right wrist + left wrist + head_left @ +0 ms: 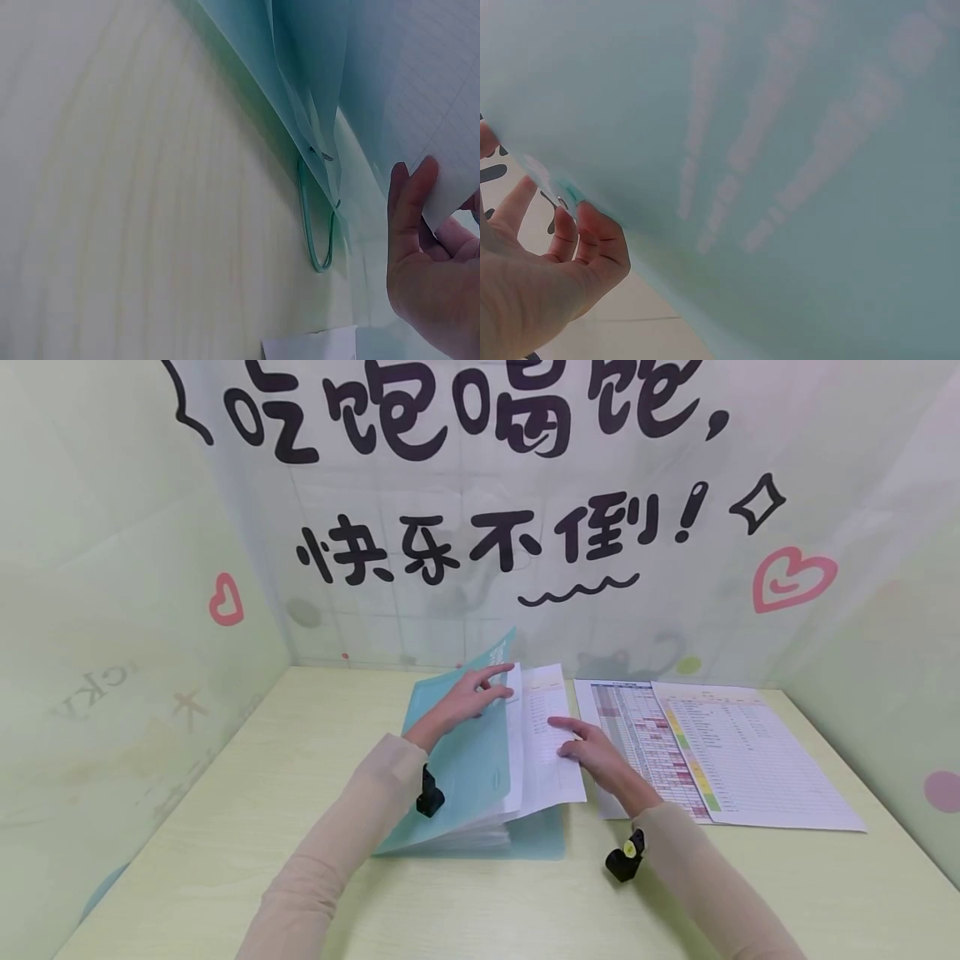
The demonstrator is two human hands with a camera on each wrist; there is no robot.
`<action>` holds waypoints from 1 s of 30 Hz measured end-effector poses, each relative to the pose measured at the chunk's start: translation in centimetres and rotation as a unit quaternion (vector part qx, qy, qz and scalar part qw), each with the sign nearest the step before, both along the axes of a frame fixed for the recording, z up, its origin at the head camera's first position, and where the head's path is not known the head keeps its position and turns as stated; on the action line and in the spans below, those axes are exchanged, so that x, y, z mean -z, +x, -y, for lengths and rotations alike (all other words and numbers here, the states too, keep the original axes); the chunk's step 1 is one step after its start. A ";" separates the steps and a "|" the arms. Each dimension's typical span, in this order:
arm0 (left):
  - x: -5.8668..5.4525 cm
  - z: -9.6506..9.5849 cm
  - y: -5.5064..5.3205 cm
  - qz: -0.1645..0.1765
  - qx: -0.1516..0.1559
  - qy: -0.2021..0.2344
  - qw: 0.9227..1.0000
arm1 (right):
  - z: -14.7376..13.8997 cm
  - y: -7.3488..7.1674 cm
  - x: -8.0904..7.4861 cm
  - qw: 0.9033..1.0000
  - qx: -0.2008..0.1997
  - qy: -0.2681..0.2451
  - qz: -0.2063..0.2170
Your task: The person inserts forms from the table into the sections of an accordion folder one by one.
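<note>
A light-blue folder lies on the table with its front cover lifted and tilted to the left, white pages showing inside. My left hand holds the cover at its upper right edge; in the left wrist view, the bent fingers pinch that edge. Between thumb and fingers, my right hand grips the right edge of a white printed sheet. This sheet overlaps the folder's inside and sticks out past its right side. The right wrist view shows the sheet's edge in the pinch.
Two printed sheets lie right of the folder: a table with dark red cells, partly covered by a sheet with a coloured left column. A green elastic loop hangs from the folder. Printed fabric walls enclose the table on three sides.
</note>
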State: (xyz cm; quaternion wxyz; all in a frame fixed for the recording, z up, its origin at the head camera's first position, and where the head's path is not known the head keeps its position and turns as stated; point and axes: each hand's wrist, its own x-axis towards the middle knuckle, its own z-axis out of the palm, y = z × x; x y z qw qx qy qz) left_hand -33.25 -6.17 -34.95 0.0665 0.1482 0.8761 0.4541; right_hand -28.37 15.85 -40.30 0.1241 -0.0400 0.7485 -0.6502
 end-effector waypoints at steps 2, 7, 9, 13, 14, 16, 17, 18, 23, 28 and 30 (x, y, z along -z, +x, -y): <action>0.0 -0.1 -0.1 0.000 -0.003 -0.003 1.000 | 0.1 -0.1 0.1 1.000 -0.002 0.005 -0.001; -0.2 -0.1 0.1 0.001 -0.007 -0.005 1.000 | 0.5 -0.1 0.2 1.000 -0.009 0.008 -0.003; -0.5 -0.2 0.6 0.000 -0.007 -0.006 1.000 | 0.7 -0.1 0.3 1.000 -0.013 0.010 -0.007; -1.0 -0.2 1.2 -0.002 -0.005 -0.007 1.000 | 1.0 -0.1 0.3 0.999 -0.019 0.016 -0.021; -1.0 -0.2 1.2 -0.001 -0.006 -0.007 1.000 | 1.0 0.0 0.3 0.999 -0.019 0.016 -0.025; -1.0 -0.2 1.2 0.000 -0.007 -0.008 1.000 | 1.0 0.1 0.3 0.999 -0.021 0.017 -0.031; -1.0 -0.2 1.3 0.001 -0.007 -0.007 1.000 | 0.9 0.2 0.3 0.999 -0.023 0.019 -0.034; -1.0 -0.2 1.3 0.002 -0.008 -0.007 1.000 | 0.8 0.4 0.2 0.999 -0.022 0.021 -0.037; -1.0 -0.3 1.2 0.000 -0.007 -0.006 1.000 | 0.2 1.3 -0.2 0.997 -0.023 0.050 -0.059; -1.0 -0.3 1.2 -0.003 -0.004 -0.006 1.000 | -0.5 2.7 -0.7 0.994 -0.039 0.069 -0.069; -1.0 -0.2 1.2 -0.003 -0.003 -0.004 1.000 | -0.6 3.1 -0.7 0.994 -0.046 0.069 -0.071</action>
